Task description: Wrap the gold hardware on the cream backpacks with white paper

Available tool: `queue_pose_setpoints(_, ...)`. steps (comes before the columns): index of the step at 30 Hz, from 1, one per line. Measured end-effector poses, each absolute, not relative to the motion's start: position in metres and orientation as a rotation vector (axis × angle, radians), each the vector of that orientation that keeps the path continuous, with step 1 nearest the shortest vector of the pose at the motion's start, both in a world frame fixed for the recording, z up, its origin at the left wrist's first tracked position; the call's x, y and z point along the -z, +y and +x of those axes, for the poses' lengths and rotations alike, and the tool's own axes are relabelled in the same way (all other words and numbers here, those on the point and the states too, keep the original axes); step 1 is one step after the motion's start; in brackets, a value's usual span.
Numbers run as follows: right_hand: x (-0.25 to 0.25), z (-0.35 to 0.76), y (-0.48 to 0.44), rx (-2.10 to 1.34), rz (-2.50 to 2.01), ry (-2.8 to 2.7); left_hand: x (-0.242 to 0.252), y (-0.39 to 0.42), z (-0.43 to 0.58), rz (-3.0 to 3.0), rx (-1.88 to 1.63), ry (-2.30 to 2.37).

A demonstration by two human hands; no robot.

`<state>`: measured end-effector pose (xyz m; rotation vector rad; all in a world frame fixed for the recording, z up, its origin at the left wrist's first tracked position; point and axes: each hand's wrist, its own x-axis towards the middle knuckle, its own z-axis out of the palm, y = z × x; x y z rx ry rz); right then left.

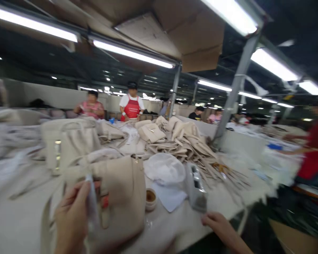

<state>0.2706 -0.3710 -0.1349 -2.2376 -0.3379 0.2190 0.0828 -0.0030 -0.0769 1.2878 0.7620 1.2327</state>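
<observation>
A beige handbag (124, 194) with a front flap and a strap tab stands in front of me; small orange-red pieces show by its tab. My left hand (72, 211) is closed at the bag's left side, thumb and fingers pinching a thin whitish strip (92, 199) that looks like film or tissue. Over at the table's front edge is my right hand (218, 225), its fingers curled together; whatever they hold, if anything, is hidden. Just beyond its fingertips lies a grey box (197, 190) with dark openings. A small round tub (150, 199) with brown contents sits beside the bag.
Behind the tub are a crumpled white plastic bag (164, 168) and a white sheet (169, 197). Another beige bag (74, 141) stands at back left. Beige bag parts and straps (185, 141) are heaped mid-table. A metal post (231, 84) rises at right. Co-workers stand around.
</observation>
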Motion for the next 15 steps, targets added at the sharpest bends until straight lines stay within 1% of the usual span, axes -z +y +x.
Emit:
queue_pose_setpoints(2, 0.126, 0.261, -0.34, -0.351, -2.123, -0.57, 0.073, -0.017, 0.085, 1.257, -1.262, 0.7)
queue_pose_setpoints(3, 0.114, 0.255, -0.319, -0.445, -2.065, -0.662, 0.074, -0.02, 0.088, 1.264, -1.278, 0.666)
queue_pose_setpoints(6, 0.057, 0.223, -0.245, -0.754, -1.818, -0.958, 0.079, -0.022, 0.095, 1.309, -1.397, 0.654)
queue_pose_setpoints(8, 0.018, 0.198, -0.195, -0.817, -1.65, -1.177, 0.084, -0.023, 0.094, 1.394, -1.481, 0.66)
queue_pose_setpoints(10, -0.007, 0.182, -0.152, -0.876, -1.541, -1.328, 0.088, -0.024, 0.092, 1.491, -1.558, 0.652)
queue_pose_setpoints(12, -0.017, 0.178, -0.119, -0.893, -1.495, -1.429, 0.091, -0.025, 0.089, 1.571, -1.604, 0.644)
queue_pose_setpoints(15, -0.01, 0.189, -0.088, -0.772, -1.53, -1.524, 0.092, -0.025, 0.086, 1.642, -1.602, 0.676)
